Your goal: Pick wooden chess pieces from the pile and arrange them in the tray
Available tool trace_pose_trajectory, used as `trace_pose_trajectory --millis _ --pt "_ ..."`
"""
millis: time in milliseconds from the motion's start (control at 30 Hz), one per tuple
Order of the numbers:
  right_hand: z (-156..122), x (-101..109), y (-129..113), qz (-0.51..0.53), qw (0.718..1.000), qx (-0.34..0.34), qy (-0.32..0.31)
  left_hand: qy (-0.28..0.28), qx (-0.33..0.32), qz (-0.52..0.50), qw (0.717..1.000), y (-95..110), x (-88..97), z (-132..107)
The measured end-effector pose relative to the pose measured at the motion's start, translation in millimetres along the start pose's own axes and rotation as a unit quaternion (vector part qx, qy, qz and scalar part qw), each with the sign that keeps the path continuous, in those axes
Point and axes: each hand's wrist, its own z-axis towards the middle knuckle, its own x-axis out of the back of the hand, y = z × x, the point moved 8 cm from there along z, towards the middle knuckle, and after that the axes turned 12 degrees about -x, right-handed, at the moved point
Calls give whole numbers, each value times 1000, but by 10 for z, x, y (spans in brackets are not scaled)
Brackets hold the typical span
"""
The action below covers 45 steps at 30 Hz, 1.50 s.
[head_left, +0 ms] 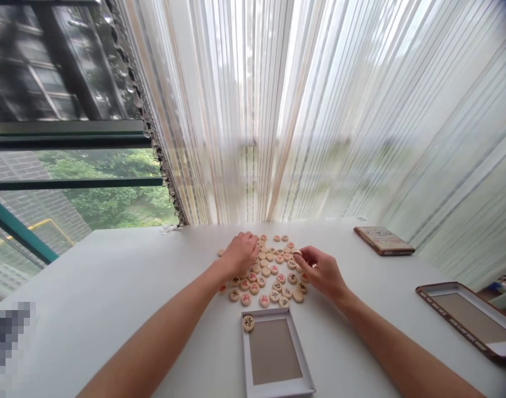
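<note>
Round wooden Chinese chess pieces (266,271) with red or black characters, some blank side up, lie scattered on the white table. My left hand (241,254) rests over the left part of the spread, fingers apart and bent down among the pieces; its fingertips are partly hidden. At the right side, my right hand (324,271) pinches one chess piece (297,252) between thumb and fingers, tilted on edge. Nearer to me is a shallow white box (299,354) with a brown-grey bottom. A single piece with a black character (248,323) sits in its far left corner.
A brown-edged box or book (384,240) lies at the back right. Further right is an open lid-like tray (464,318) with a dark patterned rim. Sheer striped curtains (253,110) hang behind the white table (186,249), beside an open window at left.
</note>
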Motion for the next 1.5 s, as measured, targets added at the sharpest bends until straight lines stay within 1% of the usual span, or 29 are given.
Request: trace_pose_trajectory --millis 67,133,267,333,433,500,567,667,733,800,867,933,1000,1067,1133,1233,1367,1500 --pt "-49 1 -32 2 1000 10 -16 -12 -5 11 1000 -14 -73 33" --pt "-77 15 -56 10 999 15 -27 -21 -8 19 1000 -9 -114 12" --pt "-60 45 -55 37 999 10 -35 -24 -7 16 1000 38 -93 -60" --pt "-47 44 -52 52 998 5 -42 -14 2 4 1000 67 -22 -76" --pt "-52 43 -72 75 996 -4 -54 19 26 -34 999 142 167 -118" --pt "-75 32 -103 93 993 -16 -68 40 42 -80 995 238 312 -206" --pt "-127 -19 -154 117 988 -32 -100 51 61 -140 987 369 422 -362" --pt "-285 -179 -287 155 971 -54 -175 50 92 -238 966 606 478 -668" --pt "-435 -308 -407 175 956 -65 -227 52 111 -292 948 752 460 -852" --pt "-591 -424 -527 189 942 -73 -266 68 132 -344 927 847 425 -988" --pt "-720 -516 -620 206 930 -86 -291 102 156 -429 884 889 387 -1078" --pt "-813 -588 -669 244 912 -116 -308 128 170 -497 841 908 361 -1132" --pt "-877 -640 -686 289 890 -152 -317 139 173 -544 809 929 349 -1167" --pt "-920 -671 -691 317 874 -179 -321 140 171 -579 784 958 344 -1196" --pt "-949 -680 -694 328 867 -195 -320 144 170 -594 773 979 348 -1221" --pt "-975 -667 -698 324 869 -201 -315 155 172 -595 770 994 356 -1245" --pt "-993 -616 -691 306 883 -194 -298 167 188 -586 770 996 343 -1265" --pt "-1009 -557 -706 278 902 -173 -280 178 192 -582 770 1012 335 -1286"
